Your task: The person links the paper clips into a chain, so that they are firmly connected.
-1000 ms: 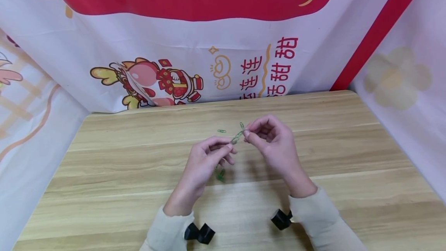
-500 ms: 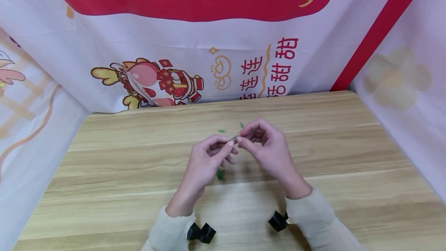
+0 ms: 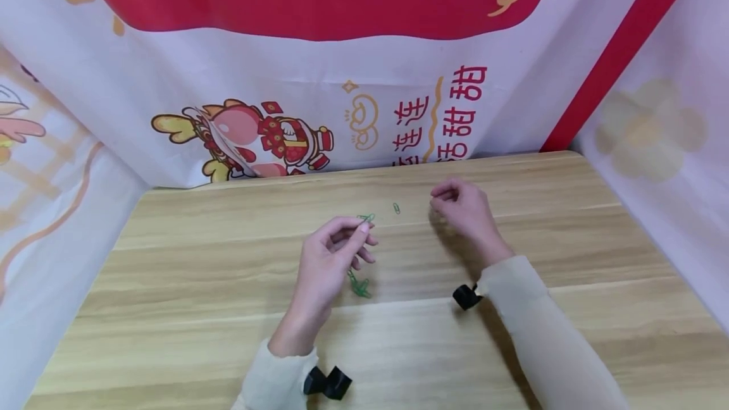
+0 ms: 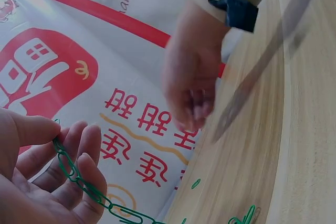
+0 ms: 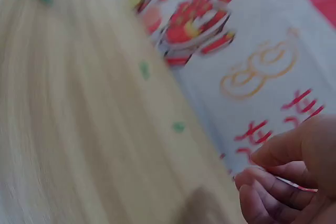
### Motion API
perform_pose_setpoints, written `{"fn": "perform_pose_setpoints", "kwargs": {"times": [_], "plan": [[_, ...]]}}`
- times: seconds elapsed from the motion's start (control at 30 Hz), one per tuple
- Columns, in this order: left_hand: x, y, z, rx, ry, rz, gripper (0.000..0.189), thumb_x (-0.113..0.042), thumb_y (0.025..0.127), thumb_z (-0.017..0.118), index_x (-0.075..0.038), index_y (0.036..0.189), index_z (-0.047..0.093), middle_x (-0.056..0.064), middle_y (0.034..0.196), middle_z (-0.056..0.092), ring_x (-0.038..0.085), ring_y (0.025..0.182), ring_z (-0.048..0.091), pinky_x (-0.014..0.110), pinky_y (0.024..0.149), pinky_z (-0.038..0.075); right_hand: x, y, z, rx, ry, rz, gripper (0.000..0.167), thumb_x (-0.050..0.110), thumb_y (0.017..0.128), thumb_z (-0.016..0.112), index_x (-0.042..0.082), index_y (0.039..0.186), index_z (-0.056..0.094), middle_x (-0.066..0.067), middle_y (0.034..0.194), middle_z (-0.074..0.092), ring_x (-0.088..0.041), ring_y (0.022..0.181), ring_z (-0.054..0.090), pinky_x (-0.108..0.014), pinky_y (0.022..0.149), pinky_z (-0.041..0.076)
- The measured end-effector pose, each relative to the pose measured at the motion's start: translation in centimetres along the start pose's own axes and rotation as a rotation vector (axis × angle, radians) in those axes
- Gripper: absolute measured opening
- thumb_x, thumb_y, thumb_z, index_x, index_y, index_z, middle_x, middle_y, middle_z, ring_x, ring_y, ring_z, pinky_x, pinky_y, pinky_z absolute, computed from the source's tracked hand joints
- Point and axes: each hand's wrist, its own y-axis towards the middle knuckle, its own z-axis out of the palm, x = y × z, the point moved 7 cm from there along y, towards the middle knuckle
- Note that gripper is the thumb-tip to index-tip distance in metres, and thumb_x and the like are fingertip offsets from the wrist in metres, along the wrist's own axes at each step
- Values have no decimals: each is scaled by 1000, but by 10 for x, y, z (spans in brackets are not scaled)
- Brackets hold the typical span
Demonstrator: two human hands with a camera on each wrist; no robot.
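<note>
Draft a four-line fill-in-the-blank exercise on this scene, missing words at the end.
1. The left hand pinches a chain of paper clips coloured ____.
2. In the head view, the loose clip nearest the right hand lies to that hand's ____.
3. The long straight stripe on the backdrop is ____.
4. The table shows a ____-grain pattern.

Missing words: green; left; red; wood.

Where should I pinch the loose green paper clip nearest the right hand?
Probably pinch the paper clip across its middle, by the two long edges. It lies flat, its length pointing roughly toward the back cloth, so those edges face left and right. The right hand is on its right, so coming down from above and the right looks easiest.
</note>
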Motion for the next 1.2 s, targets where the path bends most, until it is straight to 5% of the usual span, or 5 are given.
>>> {"fn": "perform_pose_setpoints", "kwargs": {"times": [0.4,0.57,0.83,1.0,1.2], "plan": [[2,2,-9,-49,-36,-8,18,-17,107,68,-5,120,74,10,100,78,18,73,73,24,64,56,12,23,53,72,-216,89,33,37,93,84,9,107,78,-12,113,76,-29,103,68,-43,89,58],[4,2,-6,-37,-44,-12,17,-17,106,69,-7,118,75,15,102,78,18,73,73,25,65,56,19,25,62,69,-359,125,21,31,96,82,11,102,79,-8,109,77,-27,99,70,-41,86,58],[8,2,-5,-30,-43,-24,14,-17,105,70,-8,115,75,18,104,77,20,75,73,23,65,55,11,20,65,79,-357,121,17,28,99,76,12,95,81,-8,102,78,-25,93,69,-39,83,57],[13,2,-4,-20,-42,-41,16,-17,106,69,-8,117,75,18,104,77,18,74,72,23,65,55,-2,3,62,58,-176,89,19,26,100,74,8,104,75,-11,102,75,-25,93,67,-37,84,56],[10,5,-6,-18,-19,-47,17,-19,107,68,-8,117,75,9,99,77,19,75,73,25,66,56,-14,-22,62,76,289,140,16,14,103,72,2,113,68,-12,100,74,-18,85,72,-27,77,61]]}}
